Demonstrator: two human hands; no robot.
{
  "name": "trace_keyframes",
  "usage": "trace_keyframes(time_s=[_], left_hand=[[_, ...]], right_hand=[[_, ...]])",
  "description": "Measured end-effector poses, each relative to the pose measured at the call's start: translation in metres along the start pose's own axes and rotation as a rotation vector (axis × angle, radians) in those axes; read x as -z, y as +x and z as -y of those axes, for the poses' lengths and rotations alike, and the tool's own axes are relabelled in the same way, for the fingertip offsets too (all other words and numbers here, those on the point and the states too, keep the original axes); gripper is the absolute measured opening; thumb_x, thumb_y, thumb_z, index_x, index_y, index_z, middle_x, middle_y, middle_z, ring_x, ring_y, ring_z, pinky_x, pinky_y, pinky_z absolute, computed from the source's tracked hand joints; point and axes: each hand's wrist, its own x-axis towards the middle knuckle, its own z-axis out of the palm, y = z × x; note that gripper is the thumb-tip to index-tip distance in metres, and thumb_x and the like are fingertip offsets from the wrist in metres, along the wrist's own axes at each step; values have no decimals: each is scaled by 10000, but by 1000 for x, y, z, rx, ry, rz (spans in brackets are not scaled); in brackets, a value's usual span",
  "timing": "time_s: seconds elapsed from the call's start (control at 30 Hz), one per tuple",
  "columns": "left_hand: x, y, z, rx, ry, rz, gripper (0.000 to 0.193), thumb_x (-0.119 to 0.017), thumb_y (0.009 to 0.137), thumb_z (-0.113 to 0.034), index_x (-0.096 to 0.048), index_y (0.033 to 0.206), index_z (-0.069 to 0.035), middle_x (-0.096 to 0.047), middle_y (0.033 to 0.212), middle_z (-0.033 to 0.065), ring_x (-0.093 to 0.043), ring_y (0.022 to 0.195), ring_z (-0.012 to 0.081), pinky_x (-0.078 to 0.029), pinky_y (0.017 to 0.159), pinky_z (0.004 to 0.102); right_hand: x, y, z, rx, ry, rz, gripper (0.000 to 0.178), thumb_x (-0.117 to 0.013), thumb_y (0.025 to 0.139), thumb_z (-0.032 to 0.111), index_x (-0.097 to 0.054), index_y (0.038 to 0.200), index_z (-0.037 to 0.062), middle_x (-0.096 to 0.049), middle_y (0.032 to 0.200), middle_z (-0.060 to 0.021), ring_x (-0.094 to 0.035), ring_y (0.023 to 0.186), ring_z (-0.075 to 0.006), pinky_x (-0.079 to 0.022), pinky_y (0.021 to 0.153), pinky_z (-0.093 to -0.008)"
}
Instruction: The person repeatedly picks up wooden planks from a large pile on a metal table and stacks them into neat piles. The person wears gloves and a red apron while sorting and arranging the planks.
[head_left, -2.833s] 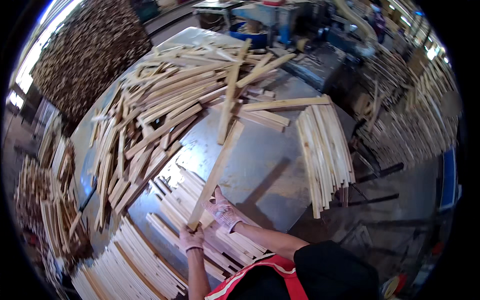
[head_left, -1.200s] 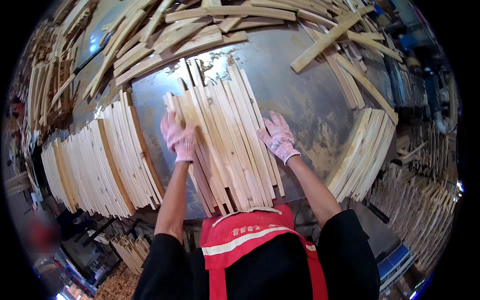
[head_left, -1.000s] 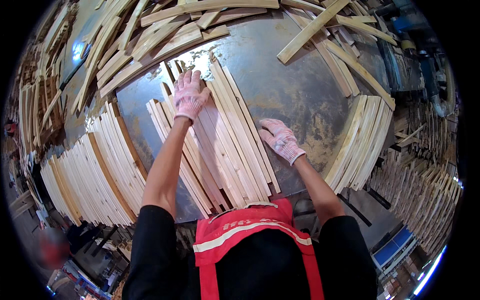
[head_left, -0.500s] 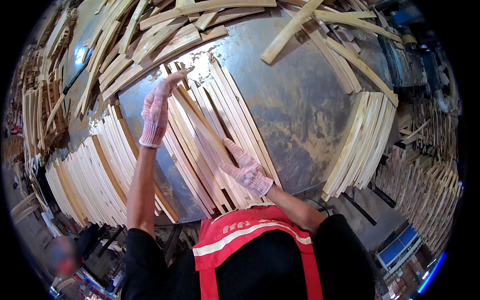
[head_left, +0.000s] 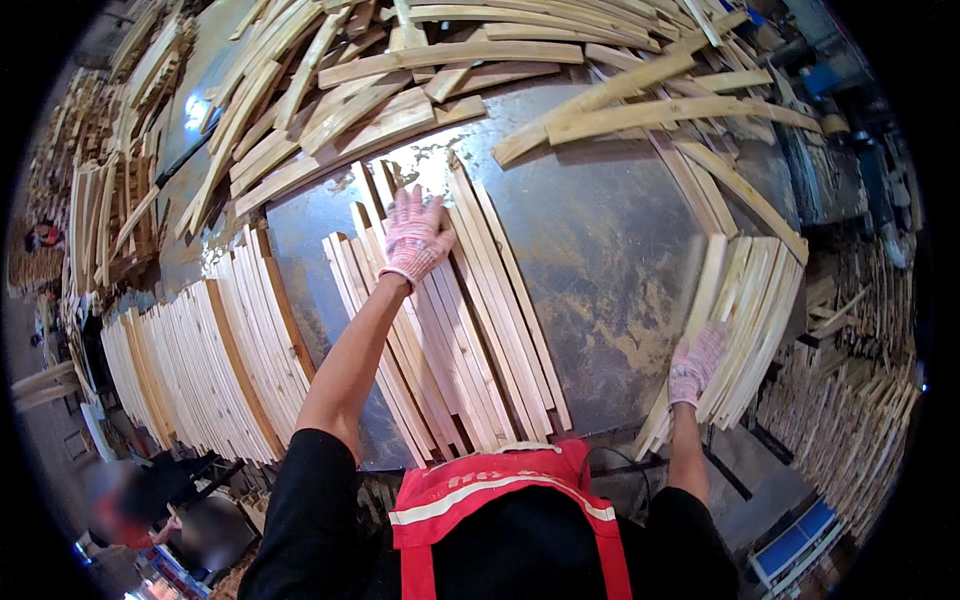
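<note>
Wearing a knitted pink-and-white glove, my left hand [head_left: 415,238] rests flat with spread fingers on the upper part of a row of pale wooden strips [head_left: 470,345] in the middle of the metal table. My right hand [head_left: 697,365], gloved alike, is low at the right, its fingers closed over a wooden strip [head_left: 706,285]. That strip is blurred and lies along the left side of a stack of strips [head_left: 755,315] at the table's right edge. My right fingertips are partly smeared.
The metal table [head_left: 610,270] carries sawdust. Another row of strips [head_left: 200,360] lies at its left. Loose curved boards [head_left: 450,60] are heaped along the back, with a board [head_left: 680,118] crossing another. Stacked wood [head_left: 850,400] and a blue-topped stand [head_left: 795,540] are at the right.
My right hand has moved from the middle row to the right stack. My left hand, raised beside a tilted strip before, now lies on the row. A board now crosses another at the back right.
</note>
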Motion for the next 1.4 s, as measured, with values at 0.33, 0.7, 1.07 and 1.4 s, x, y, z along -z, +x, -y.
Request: trace_keyframes(time_s=[0.33,0.7,1.07,1.4], left_hand=[[69,-78,-14,-55,-924,-110,556,-734,921,-207,-530,1427,-100,-540,1473,106,-491,1383,240,-388,1174,398],[-5,-177,96,635,-795,-569,680,-704,957,-238,-411,1535,-32,-440,1580,189,-434,1441,323,-349,1175,415],[-74,-204,118,466,-584,-461,706,-672,959,-250,-366,1548,-10,-454,1513,212,-409,1420,347,-315,1192,418],[-83,-177,82,548,-1156,-516,935,-745,860,-44,-191,1613,-63,-480,1500,170,-535,1312,282,-451,1107,361]], right_hand=[[128,-76,188,845,1134,-9,760,-665,951,269,-332,1585,16,-387,1606,-206,-400,1476,-337,-295,1242,-421],[159,-31,149,275,1094,-124,516,-623,1001,185,-484,1445,-39,-630,1255,-238,-640,1108,-326,-510,977,-457],[36,33,50,200,100,12,760,-544,1005,384,-269,1602,3,-221,1664,-262,-175,1566,-364,-119,1291,-451],[83,-33,328,586,1090,332,942,-781,845,434,-344,1556,-4,-450,1529,-224,-409,1430,-341,-305,1213,-490]])
